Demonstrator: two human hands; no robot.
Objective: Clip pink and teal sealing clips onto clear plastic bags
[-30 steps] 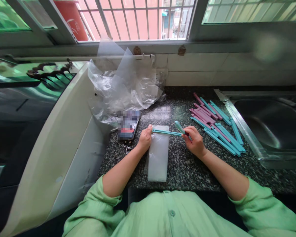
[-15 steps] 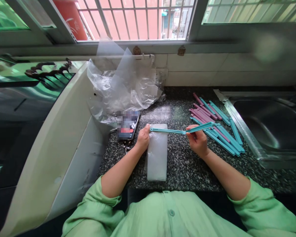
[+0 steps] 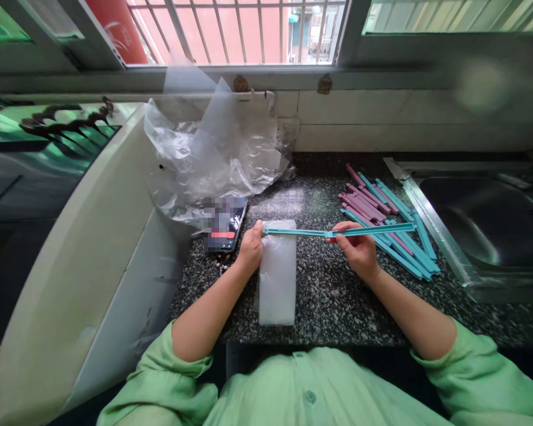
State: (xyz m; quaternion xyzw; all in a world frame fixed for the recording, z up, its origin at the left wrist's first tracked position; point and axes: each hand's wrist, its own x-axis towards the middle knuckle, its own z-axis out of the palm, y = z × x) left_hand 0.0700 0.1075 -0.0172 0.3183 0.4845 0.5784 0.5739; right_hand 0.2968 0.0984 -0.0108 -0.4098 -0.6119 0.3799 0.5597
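"Turquoise sealing clip (image 3: 299,232) first: where is it?"

"Stretched between the two hands over the bench (image 3: 333,302), hinged open so far that its two bars make nearly one straight line."

"What does the left hand (image 3: 250,248) do?"

"It pinches the far left end of the clip between thumb and finger, right at the upper left corner of a flat plastic packet (image 3: 278,284). The left bar crosses over the packet's top end; I can't tell whether the two touch."

"And the right hand (image 3: 359,251)?"

"Pinching as well, thumb and fingers on the clip just by the hinge. From there the other bar points right, passing in front of the loose clips as the camera sees them."

"Which loose clips?"

"A heap on the bench beside the sink (image 3: 446,236): pink clips (image 3: 362,207) mostly towards the back and middle, turquoise clips (image 3: 424,236) mostly along the right and front. They overlap, so I can't count them."

"Anything on the other side?"

"A phone (image 3: 234,228) lies near the left hand, part of its screen blurred, with a beaded strap (image 3: 224,264) just below it. Behind the phone sits a crumpled heap of clear plastic (image 3: 231,165)."
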